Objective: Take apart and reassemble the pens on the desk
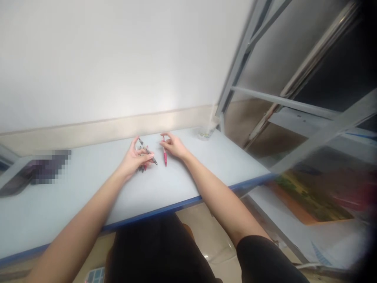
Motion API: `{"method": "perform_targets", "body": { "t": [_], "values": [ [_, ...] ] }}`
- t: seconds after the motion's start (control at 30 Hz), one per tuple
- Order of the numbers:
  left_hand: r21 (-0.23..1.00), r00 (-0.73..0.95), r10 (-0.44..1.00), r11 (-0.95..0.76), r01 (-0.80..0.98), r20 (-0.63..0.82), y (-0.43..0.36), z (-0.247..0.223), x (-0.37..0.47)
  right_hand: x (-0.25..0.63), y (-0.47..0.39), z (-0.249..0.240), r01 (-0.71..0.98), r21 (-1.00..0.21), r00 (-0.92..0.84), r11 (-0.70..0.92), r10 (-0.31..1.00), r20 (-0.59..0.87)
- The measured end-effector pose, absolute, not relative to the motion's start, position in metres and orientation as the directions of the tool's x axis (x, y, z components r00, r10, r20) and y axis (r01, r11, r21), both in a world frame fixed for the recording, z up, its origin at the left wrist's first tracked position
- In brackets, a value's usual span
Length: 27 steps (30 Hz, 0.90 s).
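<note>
Over the middle of the light table, my left hand (pixel 132 159) is closed on a dark pen (pixel 151 155), held slantwise between thumb and fingers. Beneath and behind that hand, several more pens (pixel 142 169) lie together, partly hidden by the fingers; dark and red parts show. To the right, my right hand (pixel 173 145) pinches a red pen (pixel 165 157) near its upper end. The red pen points toward me, its lower end near the table top. A short gap separates the two held pens.
The light table (pixel 88 188) has a blue front edge and stands against a white wall. A clear container (pixel 204 134) sits at its back right corner. A dark, pixelated object (pixel 48 169) lies at left. Metal frame bars (pixel 282 102) and a lower shelf are at right.
</note>
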<state>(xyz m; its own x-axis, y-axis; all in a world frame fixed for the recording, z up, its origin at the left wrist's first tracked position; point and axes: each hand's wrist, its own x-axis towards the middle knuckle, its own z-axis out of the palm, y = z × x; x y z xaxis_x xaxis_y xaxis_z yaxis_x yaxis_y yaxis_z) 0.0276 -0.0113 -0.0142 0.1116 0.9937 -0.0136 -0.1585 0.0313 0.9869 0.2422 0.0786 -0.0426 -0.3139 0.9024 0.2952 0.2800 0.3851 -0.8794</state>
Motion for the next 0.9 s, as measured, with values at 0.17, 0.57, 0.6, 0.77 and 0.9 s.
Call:
{"method": "perform_targets", "body": {
  "t": [0.17, 0.57, 0.6, 0.77, 0.9],
  "values": [
    [0.987, 0.136, 0.991, 0.039, -0.155, -0.018, -0.01, -0.016, 0.026, 0.241, 0.079, -0.044, 0.318, -0.863, -0.306, 0.393, 0.904, 0.299],
    [0.991, 0.07, 0.998, 0.008, -0.136, 0.002, -0.003, -0.026, 0.022, 0.242, 0.078, -0.045, 0.374, -0.818, -0.268, 0.438, 0.895, 0.357],
    [0.991, 0.064, 0.998, 0.005, -0.136, 0.004, -0.002, -0.027, 0.022, 0.242, 0.078, -0.046, 0.397, -0.805, -0.274, 0.441, 0.894, 0.354],
    [0.992, 0.042, 0.999, -0.007, -0.123, 0.012, -0.001, -0.028, 0.021, 0.241, 0.084, -0.055, 0.663, -0.598, -0.285, 0.45, 0.891, 0.353],
    [0.995, 0.03, 0.999, -0.041, -0.093, 0.043, 0.001, -0.028, 0.019, 0.241, 0.092, -0.062, 0.793, -0.382, -0.347, 0.474, 0.868, 0.355]
  ]
}}
